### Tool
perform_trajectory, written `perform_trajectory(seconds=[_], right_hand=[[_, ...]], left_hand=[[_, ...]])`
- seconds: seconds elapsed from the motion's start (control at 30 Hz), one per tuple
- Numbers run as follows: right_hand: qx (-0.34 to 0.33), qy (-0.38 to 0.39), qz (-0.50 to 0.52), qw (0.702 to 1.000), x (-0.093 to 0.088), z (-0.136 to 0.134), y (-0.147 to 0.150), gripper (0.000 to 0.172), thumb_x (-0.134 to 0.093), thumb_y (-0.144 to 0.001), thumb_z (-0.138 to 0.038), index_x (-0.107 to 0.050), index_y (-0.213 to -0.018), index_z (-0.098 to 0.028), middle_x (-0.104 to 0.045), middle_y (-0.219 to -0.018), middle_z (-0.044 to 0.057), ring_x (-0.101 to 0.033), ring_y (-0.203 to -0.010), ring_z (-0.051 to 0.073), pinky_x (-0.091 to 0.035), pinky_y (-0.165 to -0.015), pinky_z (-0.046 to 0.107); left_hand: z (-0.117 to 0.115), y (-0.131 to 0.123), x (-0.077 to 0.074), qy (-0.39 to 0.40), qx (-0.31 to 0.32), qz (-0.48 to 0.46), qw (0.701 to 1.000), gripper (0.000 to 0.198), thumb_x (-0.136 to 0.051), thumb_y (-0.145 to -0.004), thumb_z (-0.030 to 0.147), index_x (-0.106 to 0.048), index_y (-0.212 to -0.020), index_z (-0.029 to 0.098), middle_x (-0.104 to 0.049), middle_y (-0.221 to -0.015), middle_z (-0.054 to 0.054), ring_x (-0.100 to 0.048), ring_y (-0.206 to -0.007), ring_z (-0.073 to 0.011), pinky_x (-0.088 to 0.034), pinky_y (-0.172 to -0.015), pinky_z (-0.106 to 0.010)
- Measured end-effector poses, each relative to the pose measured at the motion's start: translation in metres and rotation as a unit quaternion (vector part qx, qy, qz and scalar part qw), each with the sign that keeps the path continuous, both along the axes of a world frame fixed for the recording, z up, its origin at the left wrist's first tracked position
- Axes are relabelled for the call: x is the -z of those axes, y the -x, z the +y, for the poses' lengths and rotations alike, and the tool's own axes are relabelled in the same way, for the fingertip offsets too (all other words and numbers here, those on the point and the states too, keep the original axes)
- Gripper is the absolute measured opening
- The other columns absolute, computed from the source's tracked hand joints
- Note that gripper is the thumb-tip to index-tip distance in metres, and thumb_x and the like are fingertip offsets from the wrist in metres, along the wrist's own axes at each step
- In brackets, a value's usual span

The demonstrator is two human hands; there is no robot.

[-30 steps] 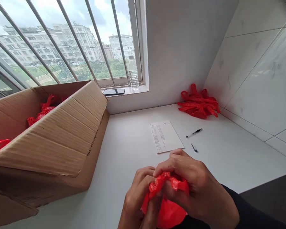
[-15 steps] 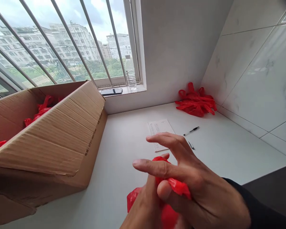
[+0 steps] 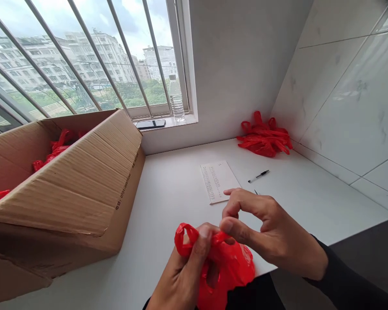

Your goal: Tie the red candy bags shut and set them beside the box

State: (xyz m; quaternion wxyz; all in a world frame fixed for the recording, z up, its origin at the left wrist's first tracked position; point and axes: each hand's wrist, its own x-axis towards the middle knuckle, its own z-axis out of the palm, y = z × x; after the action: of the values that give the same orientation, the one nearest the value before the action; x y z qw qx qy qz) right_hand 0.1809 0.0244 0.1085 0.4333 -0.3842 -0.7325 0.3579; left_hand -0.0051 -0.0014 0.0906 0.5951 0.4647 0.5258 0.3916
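Observation:
A crumpled red plastic bag (image 3: 228, 265) sits low in the middle of the view, just over the near edge of the white counter (image 3: 168, 198). My left hand (image 3: 181, 275) is closed round the bag's left side, with one red handle loop sticking up above the thumb. My right hand (image 3: 271, 232) is curled over the bag from the right, its thumb and fingertips pinching the top of the plastic.
A large open cardboard box (image 3: 61, 193) with more red bags fills the left. A pile of red bags (image 3: 264, 140) lies in the far right corner. A printed sheet (image 3: 218, 181) and a pen (image 3: 258, 175) lie mid-counter. A phone (image 3: 150, 124) and a bottle (image 3: 176, 99) stand on the windowsill.
My right hand went from clenched over the bag, to fingers stretched out, to a curled pinch on its top. A handle loop now stands free on the left.

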Motion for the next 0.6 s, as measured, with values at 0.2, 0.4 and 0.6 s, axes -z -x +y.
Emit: perform_trajectory(seconds=[0.2,0.4,0.6], right_hand=[[-0.033,0.025,0.02,0.999,0.007,0.002,0.003,0.023,-0.056,-0.1,-0.043,-0.067,-0.092,-0.024,-0.065,-0.092,-0.001,-0.061,-0.091,0.016,-0.041,-0.105,0.038],[-0.094,0.097,-0.03,0.99,0.026,0.022,0.015,0.037,-0.036,-0.108,-0.039,-0.066,-0.119,-0.021,-0.071,-0.1,0.003,-0.066,-0.09,0.016,-0.051,-0.082,0.029],[-0.097,0.107,-0.052,0.988,0.048,0.032,0.023,0.03,-0.041,-0.104,-0.018,-0.061,-0.125,-0.019,-0.071,-0.1,0.003,-0.065,-0.095,0.016,-0.051,-0.086,0.031]], left_hand=[[0.02,0.018,-0.002,-0.073,0.138,0.0,0.988,0.025,-0.061,-0.091,0.044,-0.075,-0.092,0.022,-0.066,-0.078,-0.002,-0.06,-0.073,-0.0135,-0.049,-0.069,-0.022],[0.018,0.028,0.002,-0.183,0.194,0.124,0.956,0.016,-0.06,-0.084,0.015,-0.07,-0.093,0.024,-0.069,-0.084,-0.001,-0.063,-0.074,-0.0152,-0.048,-0.066,-0.024],[0.03,0.021,0.044,-0.453,0.026,0.287,0.844,0.053,-0.044,-0.077,-0.01,-0.065,-0.111,0.027,-0.067,-0.103,0.0,-0.067,-0.088,-0.0116,-0.051,-0.074,-0.02]])
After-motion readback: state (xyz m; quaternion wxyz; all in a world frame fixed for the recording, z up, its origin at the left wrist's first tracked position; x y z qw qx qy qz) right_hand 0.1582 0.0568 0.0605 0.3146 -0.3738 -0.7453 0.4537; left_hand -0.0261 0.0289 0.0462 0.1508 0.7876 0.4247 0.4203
